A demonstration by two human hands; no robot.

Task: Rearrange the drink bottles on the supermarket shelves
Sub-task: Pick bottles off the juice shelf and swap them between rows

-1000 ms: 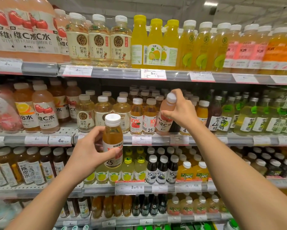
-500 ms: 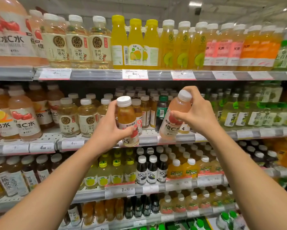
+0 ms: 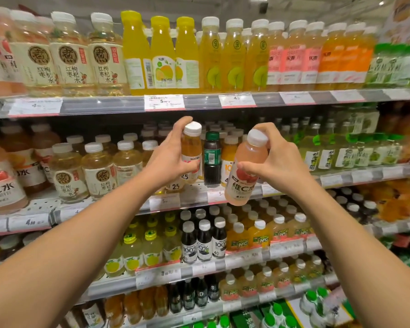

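My left hand (image 3: 169,157) grips an amber juice bottle (image 3: 191,147) with a white cap and holds it upright at the front of the second shelf (image 3: 194,197), just left of a dark bottle with a green cap (image 3: 212,159). My right hand (image 3: 277,163) grips a pale pink bottle (image 3: 245,171) with an apple label by its neck. That bottle is tilted and hangs in front of the shelf edge, off the shelf.
Four shelf levels packed with drink bottles fill the view. Yellow and orange bottles (image 3: 161,55) line the top shelf. Pale tea bottles (image 3: 99,169) stand left of my hands, green-labelled ones (image 3: 327,152) to the right. Small dark and orange bottles (image 3: 204,242) sit below.
My left hand has carried the amber bottle up and right to the second shelf. My right hand has drawn the pink bottle out from the shelf and tilted it. The view has shifted right.
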